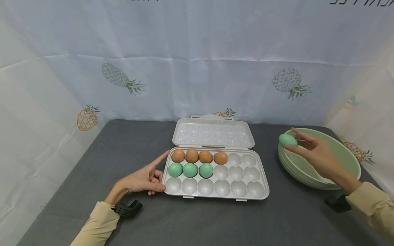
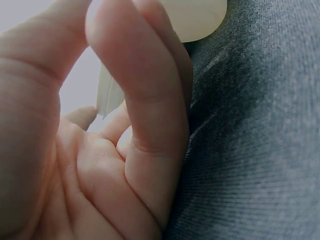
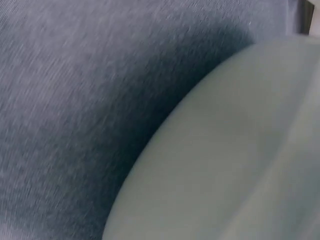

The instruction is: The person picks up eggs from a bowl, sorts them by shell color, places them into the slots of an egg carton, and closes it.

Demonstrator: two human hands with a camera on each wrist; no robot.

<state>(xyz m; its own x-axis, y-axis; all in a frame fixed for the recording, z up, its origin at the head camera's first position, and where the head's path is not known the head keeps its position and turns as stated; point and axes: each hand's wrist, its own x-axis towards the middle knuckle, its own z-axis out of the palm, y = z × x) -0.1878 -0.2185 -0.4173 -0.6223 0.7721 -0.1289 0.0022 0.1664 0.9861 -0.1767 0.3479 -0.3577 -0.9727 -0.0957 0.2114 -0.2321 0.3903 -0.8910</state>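
Note:
My right hand (image 1: 317, 155) pinches a green egg (image 1: 287, 140) between thumb and fingertips, over the left rim of a pale green bowl (image 1: 351, 157). A white egg tray (image 1: 215, 196) with a hinged lid (image 1: 213, 133) lies opened at the middle of the table. Several brown eggs (image 1: 192, 155) fill the left part of its back row, and three green eggs (image 1: 190, 170) stand in the row before them. At the tray's left side rests my left hand (image 1: 143, 179), index finger straight toward the back corner and thumb at the front corner; the other fingers (image 2: 150, 100) bend inward.
The bowl stands at the right of the dark grey cloth-covered table (image 1: 197, 222), close to its right edge. A pale curtain (image 1: 197, 85) with pineapple prints hangs behind. Black wrist straps (image 1: 127, 209) show on both arms.

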